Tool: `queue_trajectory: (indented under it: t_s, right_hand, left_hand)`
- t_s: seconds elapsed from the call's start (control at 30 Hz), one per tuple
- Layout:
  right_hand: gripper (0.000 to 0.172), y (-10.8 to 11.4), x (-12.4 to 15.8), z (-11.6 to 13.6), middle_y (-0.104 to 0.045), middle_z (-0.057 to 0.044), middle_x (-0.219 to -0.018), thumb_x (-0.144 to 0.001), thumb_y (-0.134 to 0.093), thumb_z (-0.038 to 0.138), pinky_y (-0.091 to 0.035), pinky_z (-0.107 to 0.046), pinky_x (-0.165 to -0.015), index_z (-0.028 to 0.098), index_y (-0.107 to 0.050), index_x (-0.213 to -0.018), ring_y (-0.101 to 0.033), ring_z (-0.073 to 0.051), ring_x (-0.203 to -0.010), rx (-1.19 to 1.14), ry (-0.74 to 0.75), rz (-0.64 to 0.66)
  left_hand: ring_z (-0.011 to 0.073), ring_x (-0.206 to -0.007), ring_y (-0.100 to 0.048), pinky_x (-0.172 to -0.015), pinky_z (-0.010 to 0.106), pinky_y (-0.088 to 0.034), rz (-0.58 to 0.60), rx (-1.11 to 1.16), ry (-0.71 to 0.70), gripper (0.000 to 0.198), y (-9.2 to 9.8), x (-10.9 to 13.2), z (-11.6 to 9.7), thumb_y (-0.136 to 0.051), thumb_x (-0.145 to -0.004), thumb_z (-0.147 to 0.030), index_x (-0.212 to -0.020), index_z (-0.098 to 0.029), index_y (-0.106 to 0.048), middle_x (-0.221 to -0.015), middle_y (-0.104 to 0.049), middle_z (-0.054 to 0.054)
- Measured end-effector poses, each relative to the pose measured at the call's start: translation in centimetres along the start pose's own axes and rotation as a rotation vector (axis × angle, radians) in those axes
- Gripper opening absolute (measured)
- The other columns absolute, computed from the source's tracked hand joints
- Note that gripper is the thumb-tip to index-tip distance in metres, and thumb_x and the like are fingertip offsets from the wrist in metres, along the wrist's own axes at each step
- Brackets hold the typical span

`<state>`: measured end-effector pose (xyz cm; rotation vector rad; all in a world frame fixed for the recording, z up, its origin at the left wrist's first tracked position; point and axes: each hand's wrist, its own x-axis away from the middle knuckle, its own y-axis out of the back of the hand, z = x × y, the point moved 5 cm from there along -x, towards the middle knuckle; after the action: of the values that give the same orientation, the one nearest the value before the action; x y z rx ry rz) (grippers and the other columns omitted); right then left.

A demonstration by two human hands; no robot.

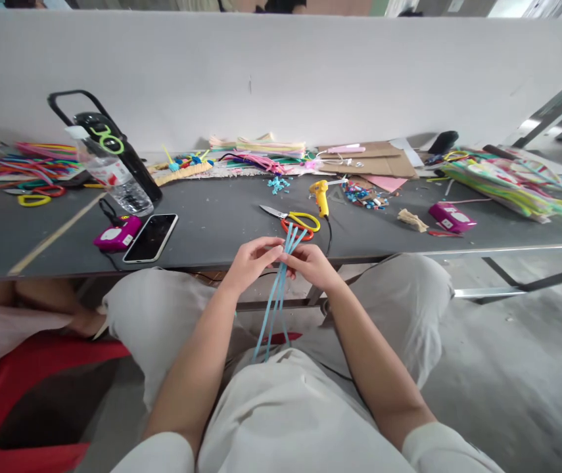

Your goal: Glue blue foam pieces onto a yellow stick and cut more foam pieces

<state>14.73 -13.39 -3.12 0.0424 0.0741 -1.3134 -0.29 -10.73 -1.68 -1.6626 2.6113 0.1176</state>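
Observation:
Several light blue pipe cleaners (275, 299) are gathered in a bunch in front of me, their lower ends hanging toward my lap and their upper ends fanning out slightly. My left hand (256, 261) pinches the bunch from the left. From the right, my right hand (310, 264) grips it with the thumb across the stems. Just beyond my fingers lie scissors (288, 217) with yellow and red handles, partly behind the blue tips. A yellow hot glue gun (320, 197) rests behind them, its cord running down over the table edge.
At left stand a clear water bottle (123, 187), a black tumbler (135, 164), a phone (151, 238) and a purple box (117, 234). Bundles of coloured pipe cleaners (502, 180) lie at right, near another purple box (452, 217). Cardboard (379, 161) lies at the back. Someone sits at left.

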Motion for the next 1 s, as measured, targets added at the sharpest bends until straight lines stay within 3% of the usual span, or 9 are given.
queue_trajectory:
  t_s: [0.07, 0.17, 0.37, 0.5, 0.67, 1.0]
  right_hand:
    - [0.042, -0.6, -0.2, 0.0, -0.062, 0.000, -0.057, -0.082, -0.071, 0.056, -0.047, -0.025, -0.049, 0.015, -0.064, -0.074, -0.055, -0.011, -0.049, 0.037, 0.002, 0.043]
    - [0.042, -1.2, -0.2, 0.1, -0.060, 0.001, -0.056, -0.081, -0.072, 0.055, -0.044, -0.024, -0.048, 0.016, -0.061, -0.071, -0.054, -0.011, -0.049, 0.089, -0.002, 0.092]
    - [0.042, -1.6, 0.0, -0.1, -0.059, 0.001, -0.055, -0.078, -0.074, 0.055, -0.045, -0.024, -0.049, 0.016, -0.062, -0.069, -0.054, -0.011, -0.050, 0.099, -0.036, 0.131]
    - [0.042, -1.2, -0.1, -0.1, -0.058, 0.001, -0.056, -0.078, -0.074, 0.056, -0.043, -0.024, -0.046, 0.016, -0.063, -0.071, -0.053, -0.011, -0.049, 0.096, -0.020, 0.057]
    - [0.040, -0.6, -0.1, -0.1, -0.064, -0.001, -0.067, -0.081, -0.070, 0.057, -0.047, -0.025, -0.046, 0.018, -0.066, -0.091, -0.057, -0.012, -0.052, 0.026, 0.059, -0.098]
    - [0.040, -0.6, 0.2, -0.2, -0.060, 0.000, -0.061, -0.083, -0.069, 0.057, -0.046, -0.025, -0.048, 0.017, -0.070, -0.082, -0.053, -0.012, -0.050, 0.108, 0.086, -0.119]
  left_hand:
    - [0.0180, -0.087, -0.066, -0.075, 0.027, -0.053, -0.066, -0.076, -0.107, 0.035, 0.0, -0.2, -0.4, -0.074, -0.082, -0.044, -0.103, -0.016, -0.074, -0.098, -0.072, 0.008]
    - [0.0147, -0.081, -0.062, -0.072, 0.025, -0.049, -0.077, -0.103, -0.199, 0.026, -0.2, -0.3, -0.8, -0.072, -0.084, -0.040, -0.090, -0.015, -0.075, -0.090, -0.070, 0.005]
    - [0.0117, -0.067, -0.053, -0.062, 0.025, -0.043, -0.118, -0.115, -0.164, 0.027, -0.3, -0.3, -0.8, -0.073, -0.081, -0.042, -0.081, -0.016, -0.073, -0.076, -0.064, 0.001]
    - [0.0124, -0.066, -0.053, -0.060, 0.025, -0.043, -0.182, -0.065, -0.170, 0.029, -0.3, -0.4, -0.4, -0.074, -0.079, -0.045, -0.077, -0.017, -0.072, -0.073, -0.062, 0.001]
    - [0.0114, -0.061, -0.052, -0.057, 0.025, -0.043, -0.263, -0.050, -0.144, 0.030, 0.4, -0.5, 0.4, -0.078, -0.076, -0.046, -0.081, -0.017, -0.077, -0.069, -0.063, 0.001]
    - [0.0122, -0.061, -0.055, -0.061, 0.026, -0.045, -0.163, 0.008, -0.127, 0.026, 0.2, -0.6, 0.9, -0.079, -0.077, -0.043, -0.077, -0.017, -0.077, -0.064, -0.062, 0.001]
